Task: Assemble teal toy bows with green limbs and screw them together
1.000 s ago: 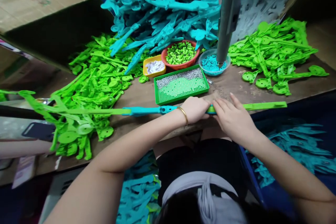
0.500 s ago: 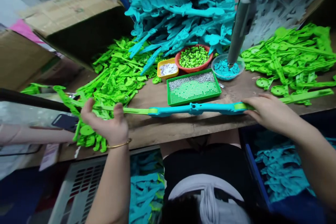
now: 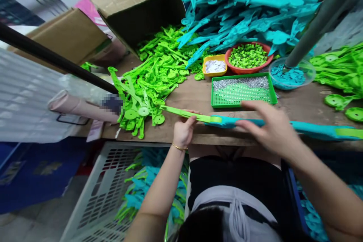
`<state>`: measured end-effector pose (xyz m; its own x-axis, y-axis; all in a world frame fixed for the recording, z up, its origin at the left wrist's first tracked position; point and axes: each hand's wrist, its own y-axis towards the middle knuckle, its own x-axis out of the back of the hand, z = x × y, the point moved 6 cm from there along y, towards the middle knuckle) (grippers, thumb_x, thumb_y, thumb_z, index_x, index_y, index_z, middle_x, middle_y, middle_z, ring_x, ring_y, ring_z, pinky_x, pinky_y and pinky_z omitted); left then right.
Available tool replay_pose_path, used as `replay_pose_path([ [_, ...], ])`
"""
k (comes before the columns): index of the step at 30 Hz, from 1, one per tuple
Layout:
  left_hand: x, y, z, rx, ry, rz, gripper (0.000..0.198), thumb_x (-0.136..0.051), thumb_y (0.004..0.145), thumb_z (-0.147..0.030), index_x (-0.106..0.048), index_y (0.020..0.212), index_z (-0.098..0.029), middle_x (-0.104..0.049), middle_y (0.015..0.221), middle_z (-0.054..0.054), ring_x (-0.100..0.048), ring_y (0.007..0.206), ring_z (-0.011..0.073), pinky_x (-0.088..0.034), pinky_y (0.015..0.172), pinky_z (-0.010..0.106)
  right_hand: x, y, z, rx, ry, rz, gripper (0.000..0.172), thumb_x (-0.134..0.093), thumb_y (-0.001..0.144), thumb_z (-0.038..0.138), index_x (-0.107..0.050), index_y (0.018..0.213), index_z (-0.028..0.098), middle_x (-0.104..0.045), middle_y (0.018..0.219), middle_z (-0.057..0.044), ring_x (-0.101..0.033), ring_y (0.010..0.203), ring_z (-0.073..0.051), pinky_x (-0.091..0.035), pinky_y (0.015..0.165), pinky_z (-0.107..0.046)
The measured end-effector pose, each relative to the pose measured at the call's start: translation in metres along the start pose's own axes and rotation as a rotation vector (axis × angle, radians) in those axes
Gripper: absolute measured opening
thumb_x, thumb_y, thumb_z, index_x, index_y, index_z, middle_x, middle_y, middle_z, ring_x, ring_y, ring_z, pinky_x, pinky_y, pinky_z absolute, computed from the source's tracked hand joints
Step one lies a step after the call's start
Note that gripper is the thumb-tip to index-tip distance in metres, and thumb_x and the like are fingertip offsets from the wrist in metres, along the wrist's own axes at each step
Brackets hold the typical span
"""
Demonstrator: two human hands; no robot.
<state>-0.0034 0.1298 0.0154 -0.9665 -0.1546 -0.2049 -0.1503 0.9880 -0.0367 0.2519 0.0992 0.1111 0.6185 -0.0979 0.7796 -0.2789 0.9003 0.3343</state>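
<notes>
The blue-and-green strip runs left to right along the counter, its green left part pinched by the left hand, the right hand spread over its middle.

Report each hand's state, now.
Left hand: closed, holding the green strip.
Right hand: open, over the blue bar; whether it touches cannot be told.

No lettering, label or number here can be read.
</notes>
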Motion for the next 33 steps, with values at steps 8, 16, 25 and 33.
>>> replay_pose_path([
  [8, -0.011, -0.013, 0.003, 0.020, -0.027, 0.256, 0.046, -0.088, 0.059, -0.024, -0.061, 0.095, -0.020, -0.072, 0.095, 0.003, -0.069, 0.090, 0.0180, -0.055, 0.084, 0.032, -0.090, 0.020, 0.046, 0.128, -0.223, 0.316, 0.027, -0.055, 0.090, 0.033, -0.063, 0.109, 0.015, -0.069, 0.110, -0.011, -0.061, 0.099, -0.026, -0.043, 0.086, -0.040],
  [16, -0.004, -0.007, 0.008, -0.094, 0.078, 0.241, 0.031, -0.087, 0.061, -0.026, -0.066, 0.083, -0.018, -0.073, 0.085, 0.004, -0.070, 0.083, 0.0193, -0.057, 0.080, 0.034, -0.091, 0.023, 0.046, 0.112, -0.206, 0.324, 0.024, -0.047, 0.093, 0.030, -0.068, 0.097, 0.017, -0.071, 0.091, -0.008, -0.063, 0.091, -0.024, -0.045, 0.076, -0.033],
  [25, 0.016, 0.002, -0.033, -0.195, 0.209, 0.414, 0.035, -0.085, 0.065, -0.026, -0.069, 0.096, -0.020, -0.070, 0.097, 0.007, -0.066, 0.095, 0.0203, -0.053, 0.086, 0.035, -0.102, 0.036, 0.063, 0.075, 0.097, 0.296, 0.021, -0.050, 0.090, 0.023, -0.066, 0.103, 0.018, -0.071, 0.108, -0.008, -0.066, 0.097, -0.022, -0.050, 0.081, -0.033],
  [33, 0.011, -0.002, -0.040, -0.371, 0.261, 0.451, 0.022, -0.083, 0.068, -0.020, -0.072, 0.087, -0.019, -0.070, 0.083, 0.004, -0.065, 0.081, 0.0167, -0.054, 0.077, 0.030, -0.113, 0.036, 0.061, 0.082, 0.290, 0.205, 0.014, -0.054, 0.089, 0.025, -0.064, 0.082, 0.017, -0.068, 0.081, -0.005, -0.063, 0.079, -0.018, -0.047, 0.070, -0.029],
])
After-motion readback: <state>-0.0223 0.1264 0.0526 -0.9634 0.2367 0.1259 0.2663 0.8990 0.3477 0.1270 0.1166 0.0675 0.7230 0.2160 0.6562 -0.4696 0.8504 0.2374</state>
